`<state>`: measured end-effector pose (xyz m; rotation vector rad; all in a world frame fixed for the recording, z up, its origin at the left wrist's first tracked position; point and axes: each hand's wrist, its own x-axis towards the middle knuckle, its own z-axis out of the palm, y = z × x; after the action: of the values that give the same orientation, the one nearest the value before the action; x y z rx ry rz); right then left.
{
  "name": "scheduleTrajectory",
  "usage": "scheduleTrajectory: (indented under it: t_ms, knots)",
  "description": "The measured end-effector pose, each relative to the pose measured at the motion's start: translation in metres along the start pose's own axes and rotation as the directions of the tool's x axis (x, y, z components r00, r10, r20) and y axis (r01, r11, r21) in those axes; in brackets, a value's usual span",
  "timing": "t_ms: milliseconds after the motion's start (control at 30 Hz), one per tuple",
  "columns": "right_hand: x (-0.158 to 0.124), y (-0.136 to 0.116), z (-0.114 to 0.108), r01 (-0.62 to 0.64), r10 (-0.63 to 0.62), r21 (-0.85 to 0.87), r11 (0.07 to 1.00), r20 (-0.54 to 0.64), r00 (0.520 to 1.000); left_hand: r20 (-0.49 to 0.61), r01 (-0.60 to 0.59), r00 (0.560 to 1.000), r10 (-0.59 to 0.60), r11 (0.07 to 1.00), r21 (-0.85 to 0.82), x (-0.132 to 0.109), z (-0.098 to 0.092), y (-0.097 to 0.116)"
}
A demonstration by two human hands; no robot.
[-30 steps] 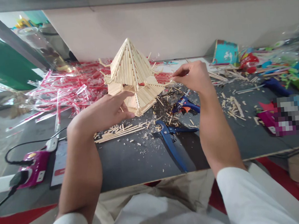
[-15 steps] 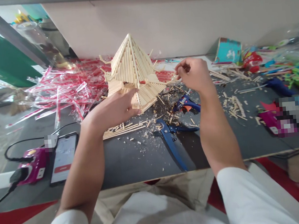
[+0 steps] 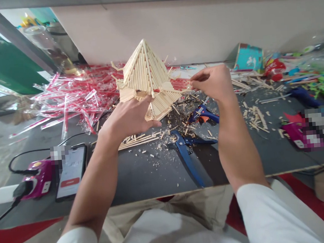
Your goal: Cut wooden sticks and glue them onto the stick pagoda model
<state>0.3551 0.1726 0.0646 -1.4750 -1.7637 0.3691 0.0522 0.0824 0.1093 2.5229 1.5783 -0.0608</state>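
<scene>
A pagoda-like model [image 3: 147,72] built of thin pale wooden sticks stands mid-table, with a pointed upper roof and a wider lower roof. My left hand [image 3: 130,118] grips the lower roof's front left, its thumb at the front edge; the fingertips are partly hidden. At the lower roof's right corner, the thumb and fingers of my right hand [image 3: 210,81] are pinched together; what they hold is too small to make out. A blue glue gun [image 3: 203,112] lies below my right hand. Nearer me lies a blue-handled cutter [image 3: 187,153].
Red-and-clear plastic wrappers [image 3: 72,95] heap at the left. Loose sticks [image 3: 139,141] and scraps litter the dark table [image 3: 152,174]. A phone [image 3: 72,171] and a purple power adapter [image 3: 40,179] lie front left. At the right are a teal box [image 3: 249,56] and another purple adapter [image 3: 294,135].
My right hand's fingers have come together in a pinch at the lower roof's right corner. My left hand stays on the model, its thumb stretched a little farther right. The view has shifted slightly.
</scene>
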Motion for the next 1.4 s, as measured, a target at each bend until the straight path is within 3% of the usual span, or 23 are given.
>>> scheduleTrajectory:
  t_ms: [367, 833, 967, 1400]
  knots:
    - [0.0, 0.0, -0.002, 0.01, -0.012, 0.063, 0.998, 0.028, 1.0, 0.006, 0.015, 1.0, -0.015, 0.999, 0.049, -0.001, -0.002, 0.007]
    - [-0.003, -0.013, -0.01, 0.02, -0.019, -0.041, 0.999, 0.027, 0.999, -0.027, 0.001, 1.0, 0.0, 0.999, 0.048, 0.002, 0.001, -0.001]
    - [-0.003, -0.013, -0.008, 0.032, -0.026, -0.118, 0.992, 0.053, 0.998, -0.016, -0.005, 1.0, 0.005, 0.999, 0.033, 0.002, 0.0, -0.004]
    - [-0.006, -0.02, -0.01, 0.042, -0.023, -0.147, 0.988, 0.132, 0.991, -0.002, -0.026, 1.0, 0.026, 0.999, 0.028, 0.0, -0.001, -0.005]
